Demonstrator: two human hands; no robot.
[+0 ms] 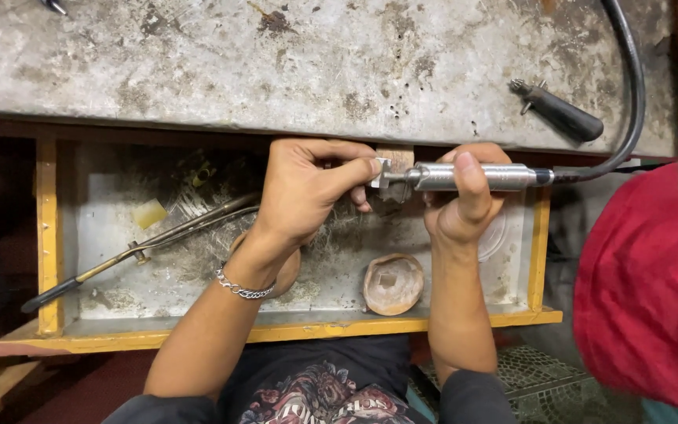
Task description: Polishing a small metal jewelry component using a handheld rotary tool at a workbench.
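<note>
A worn metal-topped workbench (276,63) spans the top, with a yellow-edged drawer tray (49,235) pulled out beneath. Above the tray, the right hand (464,196) wraps closed around a steel rotary handpiece (484,177). The left hand (311,188) pinches a small metal piece (380,171) against the handpiece tip, by a wooden bench peg (396,157).

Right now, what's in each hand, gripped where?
Right hand holds the metal rotary handpiece, fingers wrapped around the middle of its barrel. Left hand pinches a small silvery workpiece at its edge, against the tool's tip.
</note>
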